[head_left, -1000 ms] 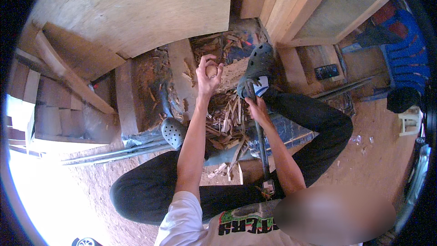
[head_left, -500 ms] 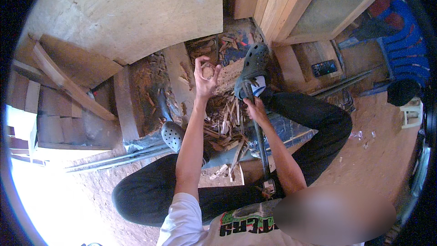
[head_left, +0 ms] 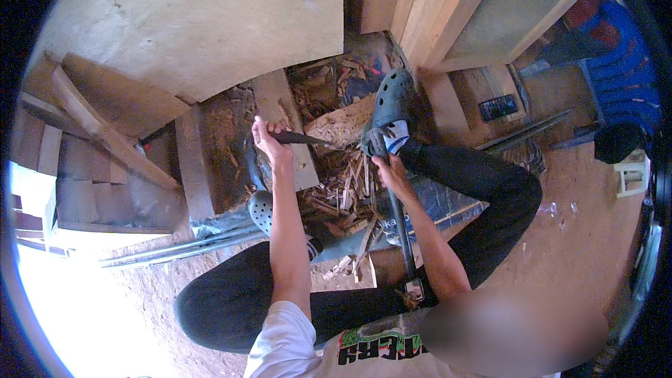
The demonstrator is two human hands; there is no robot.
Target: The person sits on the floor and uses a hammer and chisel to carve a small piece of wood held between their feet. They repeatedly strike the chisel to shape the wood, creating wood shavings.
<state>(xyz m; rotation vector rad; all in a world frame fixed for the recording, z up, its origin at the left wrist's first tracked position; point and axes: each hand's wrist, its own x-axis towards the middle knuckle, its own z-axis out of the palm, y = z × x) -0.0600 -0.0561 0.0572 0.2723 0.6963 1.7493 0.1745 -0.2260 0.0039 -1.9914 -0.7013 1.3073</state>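
Observation:
My left hand (head_left: 272, 138) grips a dark tapered piece (head_left: 299, 138), which lies sideways with its narrow end pointing right toward a rough, pale chunk of wood (head_left: 339, 119). My right hand (head_left: 388, 171) is wrapped round a long dark bar (head_left: 399, 218), whose top leans by my right foot in a dark clog (head_left: 392, 96) and whose metal lower end (head_left: 414, 290) rests at my lap. Splintered wood scraps (head_left: 346, 182) are heaped between my hands and feet. My left clog (head_left: 261, 211) shows beside my left forearm.
Plywood panels (head_left: 196, 21) and framed boards (head_left: 448, 7) stand ahead. Loose planks (head_left: 119, 133) lean at left. A phone (head_left: 498, 107) lies on wood at right, near a blue plastic chair (head_left: 619, 77) and a white stool (head_left: 630, 180). Metal strips (head_left: 175, 248) run along the lower left.
My left hand has swung left and down from over the wood chunk, and a dark tapered piece now shows in its grip. My right hand stays on the bar.

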